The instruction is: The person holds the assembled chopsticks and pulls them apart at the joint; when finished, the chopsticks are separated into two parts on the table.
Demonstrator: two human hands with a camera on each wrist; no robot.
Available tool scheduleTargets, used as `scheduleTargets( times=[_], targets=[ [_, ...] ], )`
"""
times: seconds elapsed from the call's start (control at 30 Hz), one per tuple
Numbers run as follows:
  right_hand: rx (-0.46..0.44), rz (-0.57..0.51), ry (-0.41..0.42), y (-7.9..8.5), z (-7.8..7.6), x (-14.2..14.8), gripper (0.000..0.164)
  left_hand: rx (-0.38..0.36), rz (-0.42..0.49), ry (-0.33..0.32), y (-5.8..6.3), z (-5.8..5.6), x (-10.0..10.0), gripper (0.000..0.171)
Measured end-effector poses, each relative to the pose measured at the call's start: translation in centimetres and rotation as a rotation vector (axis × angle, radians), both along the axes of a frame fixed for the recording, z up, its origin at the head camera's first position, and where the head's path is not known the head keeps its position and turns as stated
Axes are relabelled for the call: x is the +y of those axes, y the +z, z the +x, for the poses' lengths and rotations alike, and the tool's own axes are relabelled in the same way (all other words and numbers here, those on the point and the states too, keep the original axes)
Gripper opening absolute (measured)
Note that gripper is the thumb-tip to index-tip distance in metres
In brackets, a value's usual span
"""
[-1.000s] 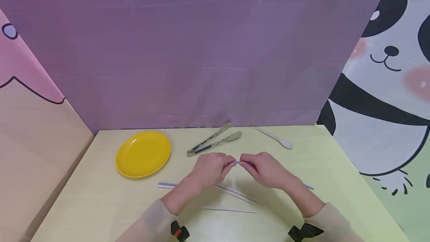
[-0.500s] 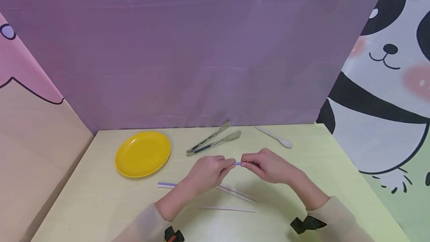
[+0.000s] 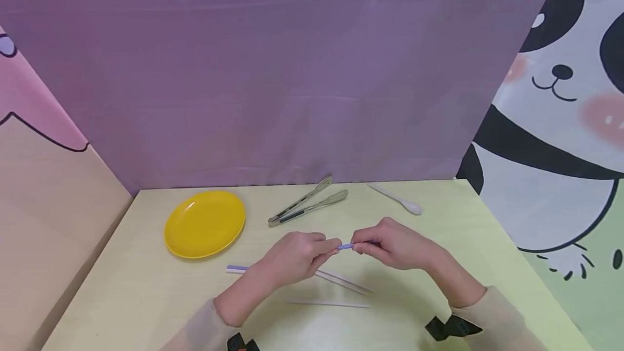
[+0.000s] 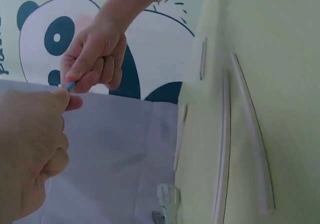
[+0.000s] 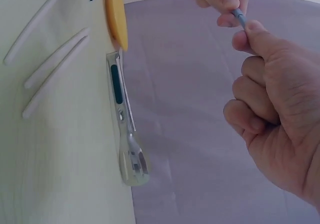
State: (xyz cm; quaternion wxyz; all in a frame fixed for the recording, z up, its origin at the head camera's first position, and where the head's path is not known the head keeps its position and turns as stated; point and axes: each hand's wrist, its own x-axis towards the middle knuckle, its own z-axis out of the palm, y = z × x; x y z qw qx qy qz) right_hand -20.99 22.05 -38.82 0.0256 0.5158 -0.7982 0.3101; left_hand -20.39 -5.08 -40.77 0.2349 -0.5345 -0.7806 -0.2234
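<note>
Between both hands, held above the table, is a short length of a thin blue-purple stick [image 3: 345,246]; most of it is hidden in the fingers. My left hand [image 3: 294,256] pinches one side of it between thumb and forefinger. On the other side my right hand [image 3: 397,242] pinches it likewise, its remaining fingers curled in, as the right wrist view shows. A faint ring marks the stick [image 5: 240,17] there. Beneath the hands lie several thin pale sticks [image 3: 327,303], like chopsticks, and a purple-ended pair [image 3: 237,268] passes partly behind the left forearm.
A yellow plate [image 3: 205,225] stands at the table's left. Metal tongs [image 3: 308,203] lie spread at the back, with a pale spoon [image 3: 407,206] right of them. A purple cloth [image 3: 292,80] hangs behind the table [image 3: 146,297].
Both hands have drawn slightly apart, so more of the blue-purple stick shows between them. They have come a little lower in the head view. Things on the table stay put.
</note>
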Motion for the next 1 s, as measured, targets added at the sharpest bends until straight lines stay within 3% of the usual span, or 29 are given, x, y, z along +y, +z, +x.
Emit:
scheduleTargets(
  times=[0.2, 0.3, 0.47, 0.57, 0.67, 0.73, 0.87, 1.0],
  targets=[
    [0.089, -0.035, -0.105, 0.8, 1.4, -0.4, 0.023, -0.026, 0.112, 0.069, 0.3, 1.1, 0.6, 0.008],
    [0.112, 0.003, -0.152, 1.8, 2.0, -0.9, 0.025, -0.018, 0.127, 0.122, 0.6, 1.4, 0.5, 0.008],
    [0.169, 0.210, -0.230, 4.3, 2.5, -2.3, 0.030, 0.060, -0.002, 0.304, 1.6, 1.7, 0.4, 0.008],
    [0.138, 0.309, -0.265, 5.2, 2.6, -3.2, 0.029, 0.029, -0.108, 0.357, 2.2, 1.9, 0.6, 0.017],
    [0.095, 0.333, -0.284, 5.3, 2.6, -3.8, 0.029, -0.007, -0.142, 0.349, 2.4, 1.8, 0.5, 0.022],
    [0.086, 0.313, -0.266, 5.0, 2.6, -4.0, 0.030, 0.028, -0.126, 0.320, 2.3, 1.7, 0.1, 0.025],
    [0.134, 0.247, -0.185, 4.4, 2.5, -4.1, 0.030, 0.201, -0.070, 0.246, 1.8, 1.4, -0.7, 0.038],
    [0.183, 0.188, -0.116, 3.7, 2.5, -4.0, 0.029, 0.318, -0.017, 0.174, 1.4, 1.0, -1.1, 0.049]
  ],
)
